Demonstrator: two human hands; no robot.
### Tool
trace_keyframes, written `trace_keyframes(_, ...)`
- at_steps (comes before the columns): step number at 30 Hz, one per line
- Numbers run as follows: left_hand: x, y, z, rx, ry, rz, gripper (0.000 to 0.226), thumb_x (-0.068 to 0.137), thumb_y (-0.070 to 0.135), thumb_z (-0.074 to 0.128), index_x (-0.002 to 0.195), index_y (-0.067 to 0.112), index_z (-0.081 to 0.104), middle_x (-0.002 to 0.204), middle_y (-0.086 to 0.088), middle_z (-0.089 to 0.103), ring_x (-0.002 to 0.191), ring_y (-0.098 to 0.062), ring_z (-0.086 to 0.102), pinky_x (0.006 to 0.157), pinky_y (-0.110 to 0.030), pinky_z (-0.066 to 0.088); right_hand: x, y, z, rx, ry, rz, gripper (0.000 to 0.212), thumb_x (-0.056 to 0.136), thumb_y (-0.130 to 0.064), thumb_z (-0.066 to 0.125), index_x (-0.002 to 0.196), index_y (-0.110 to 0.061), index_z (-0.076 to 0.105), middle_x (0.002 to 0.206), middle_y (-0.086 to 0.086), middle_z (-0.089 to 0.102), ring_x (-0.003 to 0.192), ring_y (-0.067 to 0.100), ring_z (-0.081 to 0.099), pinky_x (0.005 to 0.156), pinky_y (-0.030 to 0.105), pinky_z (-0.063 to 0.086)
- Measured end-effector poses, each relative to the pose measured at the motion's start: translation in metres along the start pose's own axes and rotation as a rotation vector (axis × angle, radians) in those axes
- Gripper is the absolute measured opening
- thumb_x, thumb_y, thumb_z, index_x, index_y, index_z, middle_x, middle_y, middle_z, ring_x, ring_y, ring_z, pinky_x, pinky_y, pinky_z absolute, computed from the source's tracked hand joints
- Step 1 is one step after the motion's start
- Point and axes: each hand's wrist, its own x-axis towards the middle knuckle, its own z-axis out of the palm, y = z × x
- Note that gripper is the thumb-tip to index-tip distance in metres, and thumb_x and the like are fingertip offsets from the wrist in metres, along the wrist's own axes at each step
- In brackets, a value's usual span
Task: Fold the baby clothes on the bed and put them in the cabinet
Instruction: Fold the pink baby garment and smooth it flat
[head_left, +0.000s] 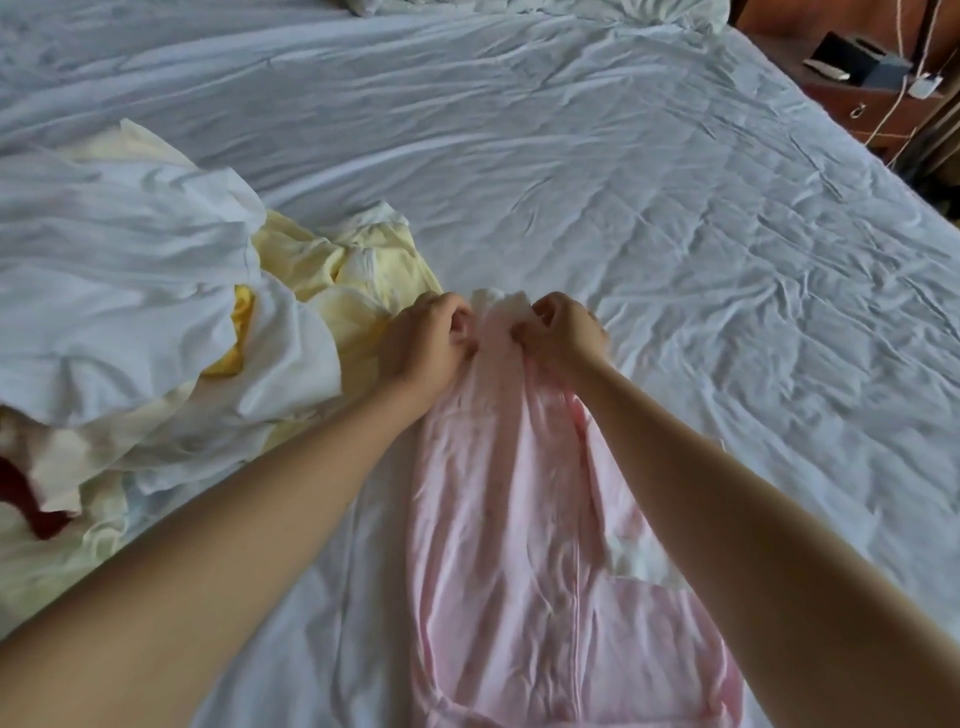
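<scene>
As left hand (423, 345) and right hand (566, 338) pinch garment's (498, 519) far edge, sheet (675, 208) stretches rightward.

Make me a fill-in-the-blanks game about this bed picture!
The left hand and right hand both grip the ____ garment.
The pile of clothes lies to the ____ of the hands.
The nightstand stands on the ____ side of the bed.
Missing words: pink, left, right.
</scene>
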Motion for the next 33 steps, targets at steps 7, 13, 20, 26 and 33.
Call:
trace_keyframes(7,0.008,0.017,-0.011,-0.094,-0.128,-0.147,0.075,0.083,0.019,0.063,0.15,0.025,0.029,0.103,0.003,0.062,0.096,-0.022,0.06,0.088,-0.038,0.048,-0.016,-0.015,-0.032,0.591,-0.045,0.013,0.019,0.08,-0.005,0.068,0.076,-0.019,0.056,0.076,-0.004,0.061,0.066,0.011,0.057,0.051,0.017,0.046)
trace_keyframes(13,-0.003,0.036,-0.046,-0.247,-0.01,-0.124,0.02,0.078,0.008,0.067,0.094,0.019,0.062,0.082,0.009,0.06,0.082,-0.015,0.058,0.068,-0.024,0.038,-0.046,-0.015,-0.07,0.625,-0.07,-0.175,0.019,0.076,0.001,0.074,0.082,-0.014,0.065,0.077,-0.002,0.066,0.07,0.009,0.063,0.062,0.02,0.051)
trace_keyframes(20,-0.057,0.036,-0.072,-0.2,0.011,0.139,0.015,0.075,0.001,0.069,0.084,0.012,0.068,0.082,0.009,0.059,0.079,-0.015,0.059,0.069,-0.021,0.045,-0.098,0.003,-0.079,0.458,-0.083,-0.382,0.025,0.071,0.003,0.08,0.079,-0.015,0.066,0.076,-0.003,0.067,0.065,-0.006,0.062,0.068,0.012,0.049)
trace_keyframes(26,-0.11,0.031,-0.077,0.004,-0.143,0.337,0.02,0.075,-0.002,0.064,0.085,0.015,0.07,0.092,0.003,0.061,0.082,-0.018,0.063,0.069,-0.032,0.05,-0.153,0.024,-0.077,0.092,-0.097,-0.512,0.017,0.078,-0.011,0.072,0.091,-0.021,0.073,0.095,-0.005,0.072,0.086,0.012,0.067,0.076,0.029,0.053)
trace_keyframes(33,-0.126,0.035,-0.075,0.269,-0.434,0.348,0.035,0.078,-0.002,0.056,0.095,0.02,0.076,0.102,0.004,0.068,0.099,-0.019,0.062,0.078,-0.03,0.049,-0.188,0.046,-0.06,-0.222,-0.224,-0.608,0.025,0.081,-0.017,0.061,0.096,-0.033,0.073,0.119,-0.013,0.068,0.112,0.018,0.06,0.092,0.034,0.05)
